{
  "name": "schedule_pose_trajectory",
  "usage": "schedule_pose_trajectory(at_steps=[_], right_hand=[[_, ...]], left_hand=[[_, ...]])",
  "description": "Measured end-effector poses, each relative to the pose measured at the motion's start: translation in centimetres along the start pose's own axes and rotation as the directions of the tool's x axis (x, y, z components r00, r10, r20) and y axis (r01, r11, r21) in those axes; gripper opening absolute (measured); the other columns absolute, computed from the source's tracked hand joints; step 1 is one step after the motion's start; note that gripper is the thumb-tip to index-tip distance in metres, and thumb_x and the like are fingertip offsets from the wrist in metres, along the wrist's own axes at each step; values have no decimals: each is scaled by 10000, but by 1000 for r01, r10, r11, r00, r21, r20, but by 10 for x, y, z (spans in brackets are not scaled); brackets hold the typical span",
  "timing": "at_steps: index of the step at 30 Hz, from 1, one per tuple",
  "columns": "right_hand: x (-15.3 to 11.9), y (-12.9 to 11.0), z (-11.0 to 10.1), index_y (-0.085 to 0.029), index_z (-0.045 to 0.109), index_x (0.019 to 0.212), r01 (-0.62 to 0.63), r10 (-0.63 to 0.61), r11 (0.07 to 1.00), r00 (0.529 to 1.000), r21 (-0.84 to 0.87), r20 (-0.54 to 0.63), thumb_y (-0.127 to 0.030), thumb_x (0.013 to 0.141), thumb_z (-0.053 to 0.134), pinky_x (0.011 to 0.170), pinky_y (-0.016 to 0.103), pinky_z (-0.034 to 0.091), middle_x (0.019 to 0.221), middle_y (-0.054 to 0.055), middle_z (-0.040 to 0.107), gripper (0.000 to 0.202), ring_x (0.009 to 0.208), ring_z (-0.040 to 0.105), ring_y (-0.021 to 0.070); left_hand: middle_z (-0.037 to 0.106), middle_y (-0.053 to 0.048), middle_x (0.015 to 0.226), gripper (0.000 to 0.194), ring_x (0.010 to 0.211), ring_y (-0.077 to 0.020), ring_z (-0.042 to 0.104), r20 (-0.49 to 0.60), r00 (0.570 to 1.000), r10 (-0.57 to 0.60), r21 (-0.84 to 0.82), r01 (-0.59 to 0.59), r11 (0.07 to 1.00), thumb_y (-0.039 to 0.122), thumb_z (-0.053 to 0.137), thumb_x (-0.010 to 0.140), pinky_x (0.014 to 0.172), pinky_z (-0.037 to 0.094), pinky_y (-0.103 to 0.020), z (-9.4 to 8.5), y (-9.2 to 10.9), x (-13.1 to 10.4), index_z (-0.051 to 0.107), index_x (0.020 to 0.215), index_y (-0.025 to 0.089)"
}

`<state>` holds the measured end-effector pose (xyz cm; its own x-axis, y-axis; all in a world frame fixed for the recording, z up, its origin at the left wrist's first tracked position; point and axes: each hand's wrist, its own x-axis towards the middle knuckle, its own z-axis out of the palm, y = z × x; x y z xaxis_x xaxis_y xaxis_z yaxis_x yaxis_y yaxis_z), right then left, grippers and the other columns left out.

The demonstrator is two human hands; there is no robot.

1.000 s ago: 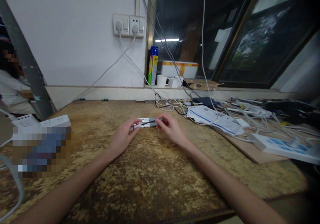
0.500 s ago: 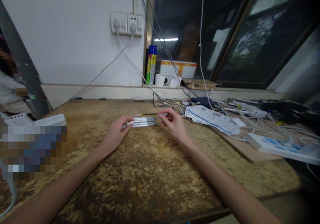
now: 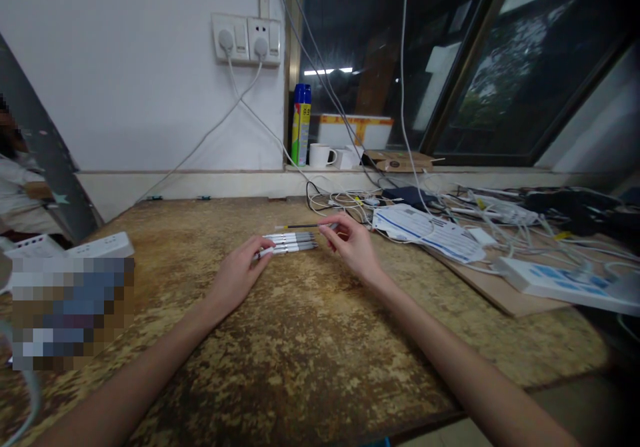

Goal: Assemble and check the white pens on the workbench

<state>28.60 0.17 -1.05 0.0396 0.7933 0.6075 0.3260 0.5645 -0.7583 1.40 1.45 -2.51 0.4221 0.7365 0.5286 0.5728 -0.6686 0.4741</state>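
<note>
Several white and grey pens [image 3: 295, 241] lie side by side in a row on the worn wooden table [image 3: 280, 340]. My left hand [image 3: 244, 264] is at the row's left end, its thumb and fingers closed on a short white pen barrel [image 3: 265, 252]. Just beyond the right end of the row, my right hand [image 3: 350, 242] pinches a dark pen refill [image 3: 303, 226] by one end. The refill points left above the pens, its far end clear with a yellowish bit. A grey piece shows at the right fingertips, partly hidden.
Tangled cables [image 3: 345, 200], a printed paper sheet [image 3: 425, 230] and a white power strip [image 3: 550, 284] crowd the right side. Another power strip [image 3: 100, 246] lies at left near a blurred patch. A spray can [image 3: 301, 127] and white mug [image 3: 321, 155] stand on the sill.
My view has shifted slightly. The left hand has moved a little right with the pen barrel, along the pens. The right hand still pinches the refill in much the same place.
</note>
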Motion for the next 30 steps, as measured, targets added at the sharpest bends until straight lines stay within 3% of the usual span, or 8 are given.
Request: schedule_pose_trajectory(at_steps=[6,18,24,30], right_hand=[[-1,1,1,-207,729,990,11,-11,999,1000,-30,13,-477,954,667,532,295,460,985,60,655,279,586,567,131],[-4,7,-1,-202,734,1001,-25,26,999,999,-31,24,-462,963,650,544,295,458,983,63,670,275,596,580,138],[-4,3,-4,-192,705,871,-56,56,996,998,-69,2,-537,1002,567,562,291,399,696,9,594,394,574,526,149],[-5,4,-5,-199,647,742,-126,126,991,992,-39,-19,-647,989,518,511,290,345,585,-11,535,528,495,481,142]], left_hand=[[715,-45,1170,210,1050,-247,680,37,999,-4,14,3,1000,348,500,1060,929,500,-369,-1,2,-3,651,1168,249],[728,-35,1226,267,1123,-258,668,-15,1000,21,9,-20,1000,385,529,1058,1021,463,-391,-2,-1,1,727,1196,273],[746,-42,1210,256,1109,-267,669,-9,1000,-5,48,5,999,349,567,1040,1022,435,-413,-1,6,1,741,1208,264],[745,-34,1222,248,1123,-267,659,-23,1000,-14,55,15,998,348,569,1045,1005,415,-407,0,11,-1,738,1217,292]])
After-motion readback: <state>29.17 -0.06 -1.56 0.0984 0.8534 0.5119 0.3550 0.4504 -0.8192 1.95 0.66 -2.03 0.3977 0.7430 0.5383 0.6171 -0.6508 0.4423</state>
